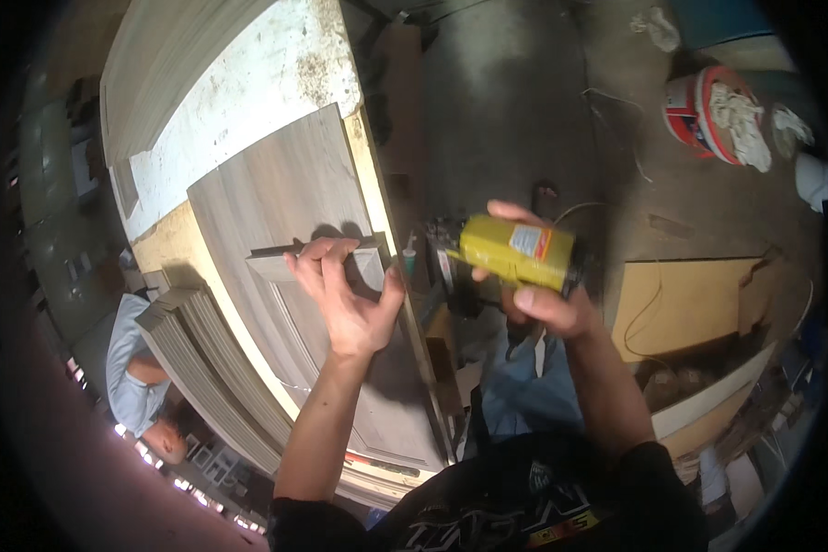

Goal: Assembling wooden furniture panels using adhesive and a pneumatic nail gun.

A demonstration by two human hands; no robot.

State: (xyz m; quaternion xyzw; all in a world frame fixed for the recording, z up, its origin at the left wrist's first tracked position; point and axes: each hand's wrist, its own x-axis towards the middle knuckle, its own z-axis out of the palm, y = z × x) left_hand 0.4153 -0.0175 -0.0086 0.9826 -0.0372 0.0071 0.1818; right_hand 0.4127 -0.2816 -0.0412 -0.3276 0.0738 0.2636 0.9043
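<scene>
A grey wood-grain panel (pixel 271 175) with a recessed, moulded centre lies on the bench to the left. My left hand (pixel 350 299) rests on it, fingers spread over the dark upper edge of the recess and thumb apart near the panel's right side. Off that side, my right hand (pixel 561 308) grips a yellow-green power tool (pixel 515 253) by its body. The tool's dark working end faces the panel and is blurred, so its exact kind is unclear. A shadow falls on the panel beside my left fingers.
Stacked grey panels (pixel 216 377) stand along the bench's left side, near a bent-over person (pixel 138 377). More boards (pixel 170 64) lie at the far end over a stained white sheet (pixel 294 64). A red bucket of rags (pixel 708 115) and a tan board (pixel 681 304) are on the right.
</scene>
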